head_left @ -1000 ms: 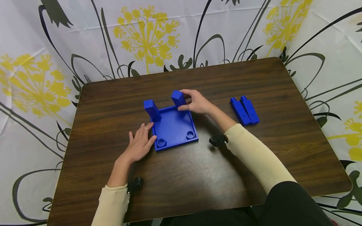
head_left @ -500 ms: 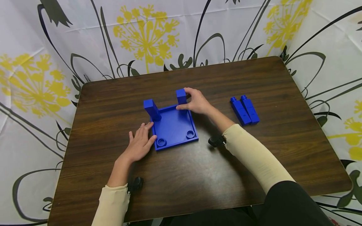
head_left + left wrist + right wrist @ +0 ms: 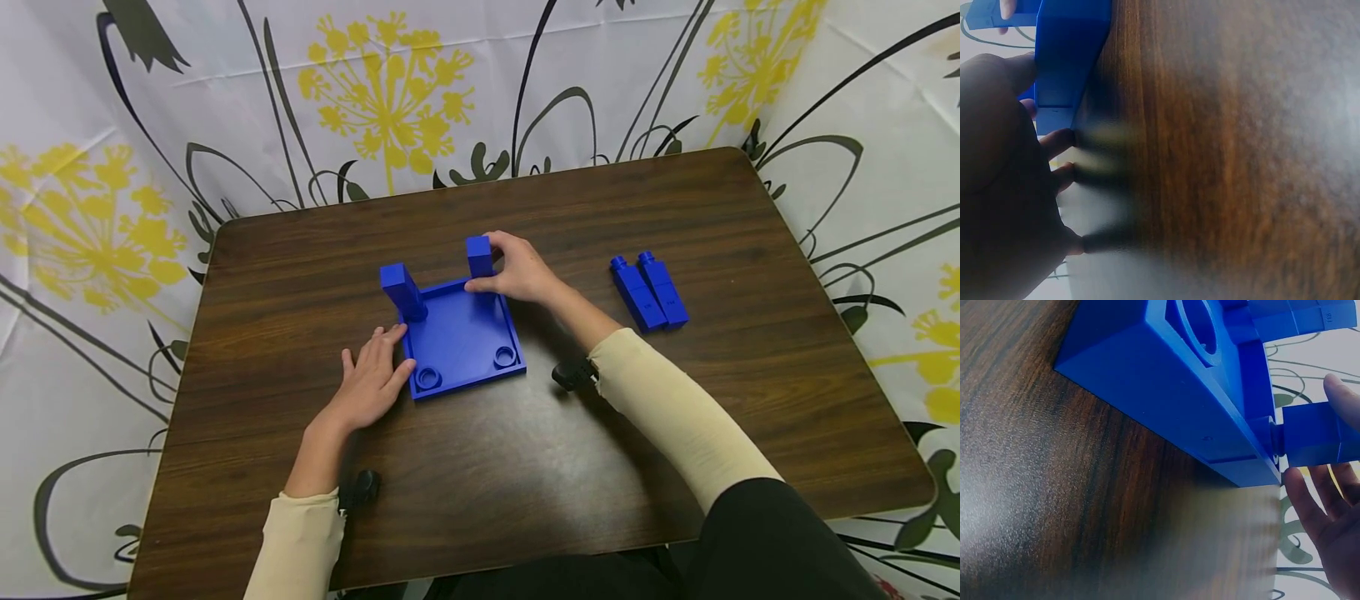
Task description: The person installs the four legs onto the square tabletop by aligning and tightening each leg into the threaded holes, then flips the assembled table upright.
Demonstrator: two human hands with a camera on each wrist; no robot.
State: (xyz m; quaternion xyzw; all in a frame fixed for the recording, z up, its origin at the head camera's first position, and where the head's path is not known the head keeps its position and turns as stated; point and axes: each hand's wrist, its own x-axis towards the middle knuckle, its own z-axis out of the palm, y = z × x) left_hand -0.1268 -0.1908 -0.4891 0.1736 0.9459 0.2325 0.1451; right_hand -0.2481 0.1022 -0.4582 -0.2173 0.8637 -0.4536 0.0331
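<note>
A blue square tabletop (image 3: 461, 337) with a raised rim lies upside down, round sockets (image 3: 428, 379) showing at its two near corners. One blue leg (image 3: 402, 292) stands at its far left corner. At the far right corner my right hand (image 3: 521, 271) grips a second blue leg (image 3: 479, 256) between thumb and fingers. In the right wrist view this leg (image 3: 1313, 434) is upright with its narrow neck at the socket, part of the neck showing. My left hand (image 3: 367, 379) lies with fingers spread, fingertips and thumb against the tabletop's left edge.
Two more blue legs (image 3: 648, 292) lie side by side on the brown wooden table (image 3: 712, 400), right of my right hand. Behind the table hangs a flower-patterned curtain (image 3: 247, 100). A black wrist camera (image 3: 573, 373) hangs under my right forearm.
The leg in my right hand has gone from tilted left to upright over the far right corner, then stayed nearly still. My left hand has not moved.
</note>
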